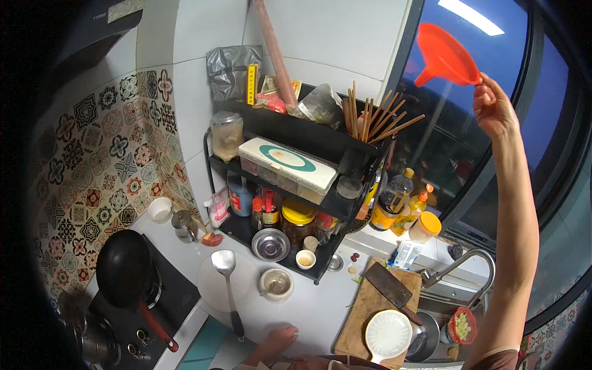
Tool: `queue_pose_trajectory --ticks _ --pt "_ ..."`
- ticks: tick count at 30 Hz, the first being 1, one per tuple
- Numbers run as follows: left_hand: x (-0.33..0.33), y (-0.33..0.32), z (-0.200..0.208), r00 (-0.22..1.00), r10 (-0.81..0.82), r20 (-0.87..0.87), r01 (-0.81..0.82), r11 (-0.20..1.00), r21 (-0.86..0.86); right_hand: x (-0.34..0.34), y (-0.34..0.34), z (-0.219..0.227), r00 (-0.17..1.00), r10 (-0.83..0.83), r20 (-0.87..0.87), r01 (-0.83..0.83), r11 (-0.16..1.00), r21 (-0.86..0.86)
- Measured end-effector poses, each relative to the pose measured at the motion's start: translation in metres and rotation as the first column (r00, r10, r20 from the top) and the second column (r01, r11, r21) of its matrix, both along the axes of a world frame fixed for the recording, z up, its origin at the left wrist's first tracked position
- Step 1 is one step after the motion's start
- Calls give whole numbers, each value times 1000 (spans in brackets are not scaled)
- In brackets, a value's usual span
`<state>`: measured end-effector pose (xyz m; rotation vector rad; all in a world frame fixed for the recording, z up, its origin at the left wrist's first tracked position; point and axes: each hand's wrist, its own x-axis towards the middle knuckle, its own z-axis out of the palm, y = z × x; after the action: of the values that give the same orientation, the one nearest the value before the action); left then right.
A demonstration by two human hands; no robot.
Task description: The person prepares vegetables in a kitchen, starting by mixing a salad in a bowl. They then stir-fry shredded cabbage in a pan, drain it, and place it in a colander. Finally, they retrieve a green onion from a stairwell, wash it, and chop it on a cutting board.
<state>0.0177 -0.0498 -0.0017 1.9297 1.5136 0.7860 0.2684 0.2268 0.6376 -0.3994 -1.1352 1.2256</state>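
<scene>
Over by the dark window (459,142), the right hand (495,111) pinches the red funnel (448,55) at its rim, held high and well apart from the black rack (277,123). The left hand (282,338) sits low by the near edge of the desk (317,308), between spatula (231,297) and cutting board (354,320); I can't tell how its fingers are set. White surface stretches from there to the round container (276,285).
</scene>
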Motion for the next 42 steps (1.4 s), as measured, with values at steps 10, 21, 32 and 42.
queue_pose_trajectory --ticks 10,21,32,42 --pt "0 3 2 1000 -5 -26 3 998 -58 43 -20 -36 900 -346 267 305 935 182" --pt "19 27 13 987 -138 -78 145 985 90 120 -51 -80 303 -525 795 424 822 381" --pt "25 15 26 983 -148 -110 125 974 -190 146 -22 -175 -355 -369 859 142 887 439" --pt "11 2 29 991 -111 -79 101 987 -126 140 -13 -295 -432 -179 884 34 976 214"
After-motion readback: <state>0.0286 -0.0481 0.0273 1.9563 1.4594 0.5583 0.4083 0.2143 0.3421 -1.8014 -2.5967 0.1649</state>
